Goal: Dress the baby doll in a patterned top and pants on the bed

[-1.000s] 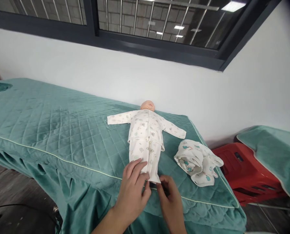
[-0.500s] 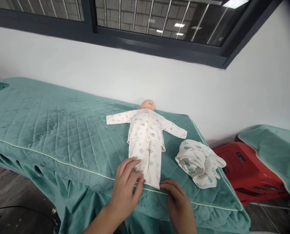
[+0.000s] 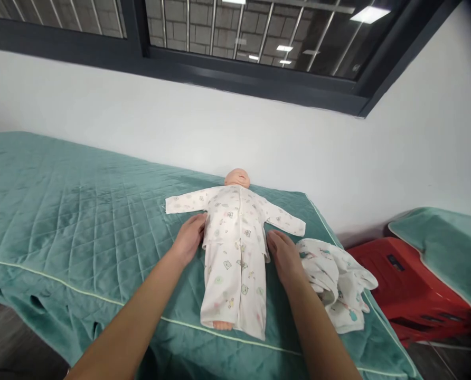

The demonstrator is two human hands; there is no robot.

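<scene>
Head camera view: at the far left, the green quilted cover (image 3: pixel 81 211) stretches over a long bed set along a white wall (image 3: pixel 101 105), with a dark-framed, barred window (image 3: pixel 251 31) above. Next comes my left hand (image 3: pixel 188 238), palm turned inward, its fingers close together at the side of the doll's top, below one outstretched sleeve (image 3: pixel 188 201); I cannot tell whether they pinch the fabric. Between my hands the baby doll (image 3: pixel 236 178) lies on its back on the cover, head toward the wall and legs toward me. It wears a white printed top (image 3: pixel 227 211) with a seam down the front and matching trousers (image 3: pixel 222 274), and a bit of bare foot (image 3: pixel 223 325) shows at the left cuff. My right hand (image 3: pixel 286 257) is on the other side, fingers together and bent beside the top's hem; whether they grip it I cannot tell. Just past it, partly behind my forearm, sits a crumpled white printed cloth (image 3: pixel 340 285). Farthest right, beyond the bed's edge, stands a red plastic stool (image 3: pixel 397 279) with green fabric (image 3: pixel 437 243) draped over it.
</scene>
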